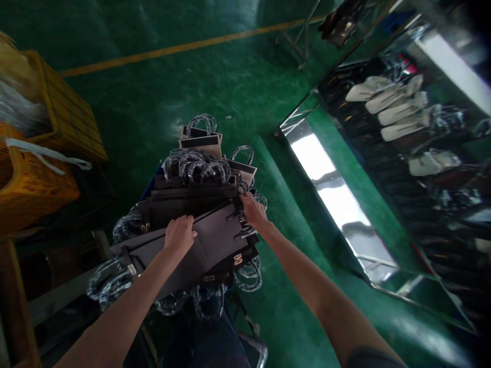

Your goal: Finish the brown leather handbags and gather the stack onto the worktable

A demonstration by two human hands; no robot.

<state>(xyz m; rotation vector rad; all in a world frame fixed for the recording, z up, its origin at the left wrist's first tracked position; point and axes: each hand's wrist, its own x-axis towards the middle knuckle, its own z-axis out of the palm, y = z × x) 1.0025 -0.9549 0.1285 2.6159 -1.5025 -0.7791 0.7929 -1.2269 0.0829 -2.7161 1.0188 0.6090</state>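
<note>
A pile of dark handbags (169,209) with plastic-wrapped handles (192,166) lies in front of me. On top rests a grey-brown handbag (218,237), flat and tilted, with small dark straps at its right end. My left hand (179,235) is closed over the upper edge of this bag, its fingertips partly hidden. At the right end of the pile, my right hand (253,210) is closed at the dark bags' corner beside those straps; its fingertips are partly covered. A gold clasp (238,259) shows on a bag underneath.
Yellow crates (72,112) stand on the left, one with clear plastic inside. To the right is a metal rack (337,220) with a shiny lower panel, holding many bags and cream pieces (397,107). A yellow line (184,48) crosses the green floor.
</note>
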